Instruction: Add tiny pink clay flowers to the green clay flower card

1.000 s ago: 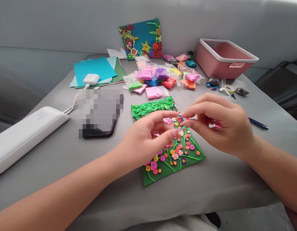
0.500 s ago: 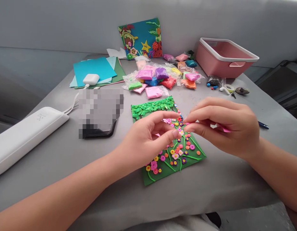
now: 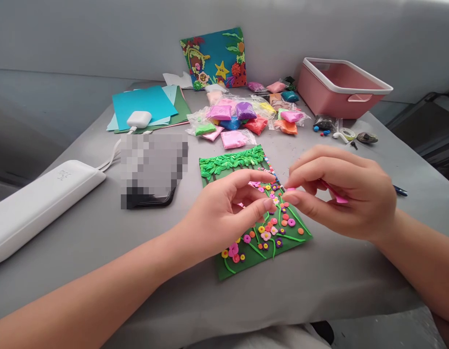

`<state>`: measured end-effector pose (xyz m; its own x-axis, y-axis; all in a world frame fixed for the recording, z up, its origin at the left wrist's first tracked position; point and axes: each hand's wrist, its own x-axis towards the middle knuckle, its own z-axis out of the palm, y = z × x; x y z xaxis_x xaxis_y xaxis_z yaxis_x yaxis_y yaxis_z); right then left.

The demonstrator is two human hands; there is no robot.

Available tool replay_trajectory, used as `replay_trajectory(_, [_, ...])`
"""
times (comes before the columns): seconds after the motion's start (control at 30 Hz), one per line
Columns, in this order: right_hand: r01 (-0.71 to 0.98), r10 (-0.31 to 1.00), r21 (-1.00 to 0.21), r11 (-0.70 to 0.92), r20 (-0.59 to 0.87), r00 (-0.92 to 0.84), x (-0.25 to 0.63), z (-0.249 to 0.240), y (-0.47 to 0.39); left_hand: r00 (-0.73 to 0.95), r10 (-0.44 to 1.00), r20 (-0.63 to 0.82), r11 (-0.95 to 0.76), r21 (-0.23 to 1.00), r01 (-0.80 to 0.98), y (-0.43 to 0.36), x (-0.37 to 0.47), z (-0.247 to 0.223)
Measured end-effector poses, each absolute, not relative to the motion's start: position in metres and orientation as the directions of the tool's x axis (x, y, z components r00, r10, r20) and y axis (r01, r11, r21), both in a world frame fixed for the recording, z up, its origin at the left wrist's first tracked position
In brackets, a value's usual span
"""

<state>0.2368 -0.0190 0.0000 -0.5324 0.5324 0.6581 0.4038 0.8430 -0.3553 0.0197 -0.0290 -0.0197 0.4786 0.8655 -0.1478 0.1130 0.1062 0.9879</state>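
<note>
My right hand [image 3: 350, 196] pinches a small piece of pink clay [image 3: 291, 189] between thumb and forefinger. Another flat pink piece [image 3: 341, 199] pokes out under its curled fingers; what it belongs to is hidden. Facing it, my left hand [image 3: 233, 203] hovers with thumb and forefinger apart and the other fingers bent. Below both hands lies a dark green card [image 3: 224, 268] decorated with clay flowers, green stems and a band of green leaves [image 3: 232, 161] at the top. My left hand covers part of the flowers.
Bagged coloured clay [image 3: 233, 139] lies in a pile behind the card. A clay sea picture [image 3: 210, 53] leans upright at the back. A pink basket [image 3: 329, 92] stands right, coloured sheets [image 3: 144, 104] left. A phone [image 3: 152, 198] and white power bank [image 3: 46, 208] are cabled nearby.
My right hand has shifted slightly right, away from the left fingertips, and more of the pink clay shows. My left hand keeps nearly the same pose.
</note>
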Motion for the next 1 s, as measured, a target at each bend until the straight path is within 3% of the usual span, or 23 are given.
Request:
replay_trajectory(0.23, [0.364,0.481,-0.324,0.873,0.688,-0.543,0.2367,-0.0028,-0.0181,0.489,0.862,-0.136,0.097,0.990,0.104,-0.0282,0.0171,-0.0214])
replay_trajectory(0.5, [0.360,0.509,-0.362,0.860,0.660,-0.552,0.2376,-0.0043,-0.0176,0.494,0.860,-0.125,0.086,0.991,0.101,-0.0296,0.0184,-0.0220])
replay_trajectory(1.0, [0.432,0.590,-0.410,0.803,0.645,-0.485,0.2353,-0.0036,-0.0225,0.593,0.790,0.156,-0.365,0.897,0.249,-0.0381,0.0186,-0.0264])
